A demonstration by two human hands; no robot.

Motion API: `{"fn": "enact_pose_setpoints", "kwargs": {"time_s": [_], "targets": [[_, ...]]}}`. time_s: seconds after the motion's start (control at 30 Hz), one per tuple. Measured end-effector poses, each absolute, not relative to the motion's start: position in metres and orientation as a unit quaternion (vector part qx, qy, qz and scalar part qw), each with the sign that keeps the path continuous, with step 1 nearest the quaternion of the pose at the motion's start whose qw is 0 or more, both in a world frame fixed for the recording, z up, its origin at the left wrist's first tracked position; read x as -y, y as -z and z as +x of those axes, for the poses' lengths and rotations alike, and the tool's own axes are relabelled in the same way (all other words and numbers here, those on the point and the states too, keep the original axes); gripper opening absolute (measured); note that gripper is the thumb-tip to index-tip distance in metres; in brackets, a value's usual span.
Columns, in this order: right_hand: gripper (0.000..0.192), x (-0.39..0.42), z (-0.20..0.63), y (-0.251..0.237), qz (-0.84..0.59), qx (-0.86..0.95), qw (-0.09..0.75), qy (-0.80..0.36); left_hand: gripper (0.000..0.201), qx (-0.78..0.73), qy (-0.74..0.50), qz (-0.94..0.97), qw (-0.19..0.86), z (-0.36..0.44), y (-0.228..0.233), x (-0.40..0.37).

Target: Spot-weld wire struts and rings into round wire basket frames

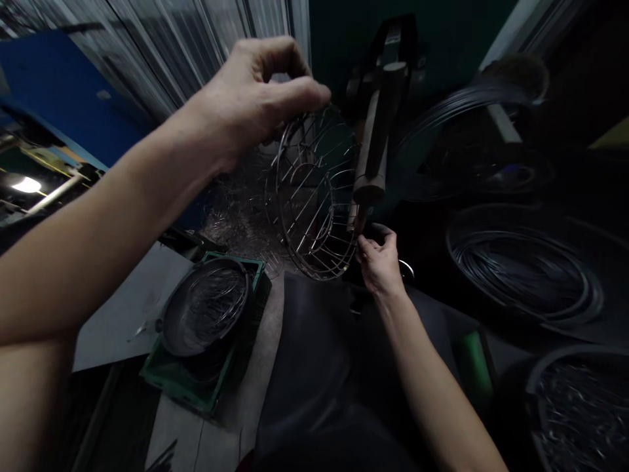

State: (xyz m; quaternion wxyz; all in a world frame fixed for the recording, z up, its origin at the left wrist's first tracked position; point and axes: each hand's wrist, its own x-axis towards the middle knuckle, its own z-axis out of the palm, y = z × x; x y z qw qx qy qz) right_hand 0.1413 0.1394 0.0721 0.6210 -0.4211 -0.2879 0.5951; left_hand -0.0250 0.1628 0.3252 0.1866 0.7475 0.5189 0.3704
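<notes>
A wire basket [314, 196] is pinched at its top rim by the left hand [255, 92]. Its lower edge is gripped by the closed fingers [366, 246] of the right hand [381, 262], beside a wooden handle [376, 137]

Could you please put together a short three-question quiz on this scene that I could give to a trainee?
1. True or false: the left hand grips the wire basket at its upper rim.
2. Where is the right hand?
A. on the green crate
B. at the basket's lower right edge, under the dark upright tool
C. on the wire coils
3. Fill in: a round dark pan holding thin wire sits in the green ____.

Key: 1 true; 2 B; 3 crate.
</notes>
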Motion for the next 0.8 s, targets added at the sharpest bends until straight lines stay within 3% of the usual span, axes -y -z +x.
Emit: {"fn": "enact_pose_setpoints", "kwargs": {"time_s": [0.43, 0.8], "targets": [[0.069, -0.148, 0.14, -0.075, -0.418, 0.194, 0.596, -0.658, 0.02, -0.503, -0.346, 0.772, 0.175, -0.002, -0.336, -0.196], [0.067, -0.146, 0.138, -0.067, -0.402, 0.23, 0.644, -0.609, 0.015, -0.491, -0.459, 0.711, 0.208, -0.051, -0.3, -0.157]]}}
